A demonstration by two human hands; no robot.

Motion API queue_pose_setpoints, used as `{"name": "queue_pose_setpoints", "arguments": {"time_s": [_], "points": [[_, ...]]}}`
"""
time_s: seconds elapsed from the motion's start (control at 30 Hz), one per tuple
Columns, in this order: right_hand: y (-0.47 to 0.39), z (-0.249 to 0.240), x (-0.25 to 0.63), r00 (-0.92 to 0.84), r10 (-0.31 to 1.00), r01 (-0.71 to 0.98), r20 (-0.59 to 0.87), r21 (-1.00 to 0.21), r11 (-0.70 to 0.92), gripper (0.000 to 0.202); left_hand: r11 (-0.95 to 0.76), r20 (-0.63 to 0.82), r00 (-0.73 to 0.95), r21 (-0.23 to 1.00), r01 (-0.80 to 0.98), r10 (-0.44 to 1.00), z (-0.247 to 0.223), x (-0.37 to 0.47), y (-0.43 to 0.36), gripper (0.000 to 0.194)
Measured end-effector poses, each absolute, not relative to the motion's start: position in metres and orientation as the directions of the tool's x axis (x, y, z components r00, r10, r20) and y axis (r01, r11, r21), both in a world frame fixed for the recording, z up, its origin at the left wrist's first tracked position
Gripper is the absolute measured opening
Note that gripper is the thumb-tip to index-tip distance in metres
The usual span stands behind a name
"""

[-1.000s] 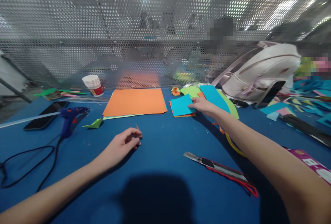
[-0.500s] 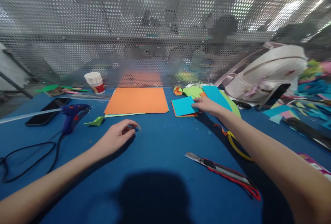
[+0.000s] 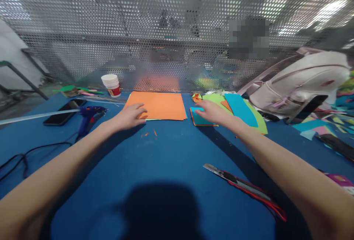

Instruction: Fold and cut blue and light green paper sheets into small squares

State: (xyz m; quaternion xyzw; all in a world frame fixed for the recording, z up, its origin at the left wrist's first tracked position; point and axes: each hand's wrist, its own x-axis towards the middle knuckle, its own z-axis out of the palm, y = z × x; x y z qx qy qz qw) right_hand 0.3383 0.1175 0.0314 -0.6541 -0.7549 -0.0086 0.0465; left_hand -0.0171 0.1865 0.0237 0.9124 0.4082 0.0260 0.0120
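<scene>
My left hand (image 3: 129,117) is at the left front corner of a stack of orange paper sheets (image 3: 163,107), fingers apart and holding nothing. Green and blue edges show under the orange. My right hand (image 3: 211,111) is over a small pile of blue square paper (image 3: 204,121), thumb and fingers apart; whether the fingertips touch it I cannot tell. Part of the blue pile is hidden under that hand. Small orange paper scraps (image 3: 155,133) lie in front of the left hand.
A utility knife (image 3: 243,185) with its blade out lies front right. At left are a blue glue gun (image 3: 87,116) with its cord, a phone (image 3: 65,111) and stacked paper cups (image 3: 111,85). Green and blue sheets (image 3: 240,109) and a pale backpack (image 3: 301,81) are at right.
My left hand has moved forward to the orange stack and its fingers have spread. My right hand has shifted over the blue squares, away from their right edge. The view has turned slightly left.
</scene>
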Motion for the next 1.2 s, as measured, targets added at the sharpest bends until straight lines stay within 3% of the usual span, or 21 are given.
{"name": "queue_pose_setpoints", "arguments": {"time_s": [0.17,0.3,0.37,0.57,0.7,0.93,1.2], "points": [[0.135,0.017,0.290,-0.424,0.904,0.905,0.058,-0.022,0.426,0.041,-0.620,-0.075,0.622,0.042,0.783,0.780,0.024,-0.022,0.206,0.070],[0.142,0.010,0.284,-0.497,0.868,0.868,0.006,0.008,0.497,0.027,-0.630,-0.110,0.635,0.077,0.772,0.765,0.023,-0.028,0.209,0.063],[0.146,0.009,0.288,-0.507,0.862,0.862,-0.006,0.022,0.507,0.021,-0.640,-0.123,0.649,0.103,0.761,0.751,0.021,-0.028,0.208,0.056],[0.163,0.007,0.301,-0.435,0.899,0.900,0.053,0.044,0.433,0.032,-0.638,-0.091,0.651,0.135,0.758,0.754,0.017,-0.027,0.210,0.056],[0.161,0.007,0.300,-0.423,0.903,0.906,0.077,0.066,0.419,0.032,-0.645,-0.044,0.652,0.103,0.757,0.757,0.013,-0.025,0.212,0.041],[0.152,0.004,0.298,-0.533,0.846,0.842,0.004,0.094,0.531,0.021,-0.667,-0.029,0.667,0.026,0.745,0.744,0.008,-0.026,0.214,0.037],[0.172,0.008,0.305,-0.491,0.871,0.869,0.022,0.076,0.489,0.034,-0.688,-0.019,0.687,-0.026,0.726,0.726,0.012,-0.025,0.213,0.038]]}}
